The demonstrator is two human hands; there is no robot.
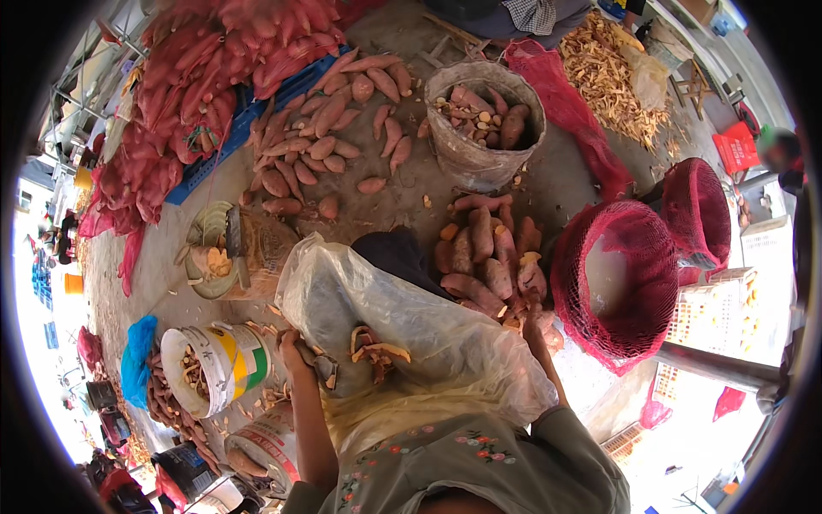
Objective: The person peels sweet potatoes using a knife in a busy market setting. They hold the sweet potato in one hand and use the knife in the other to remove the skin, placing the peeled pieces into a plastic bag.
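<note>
A peeler (325,367) with a dark handle is in my left hand (293,350), beside the clear plastic sheet (424,334) over my lap. Sweet potato peelings (377,352) lie on that sheet. My right hand (532,315) reaches down at the near edge of a pile of sweet potatoes (481,234); its fingers are partly hidden, and whether they grip one I cannot tell. Just right of this hand stands a tub lined with red netting (614,283), with cloudy liquid inside. A cleaver (237,247) rests across a bucket at the left, near a cut sweet potato (210,262).
Loose sweet potatoes (311,138) cover the floor ahead, beside red net sacks (186,70) on a blue pallet (212,154). A large bucket (481,164) holds sweet potatoes. A white bucket (215,369) with peelings stands left. Another person (494,19) sits at the top.
</note>
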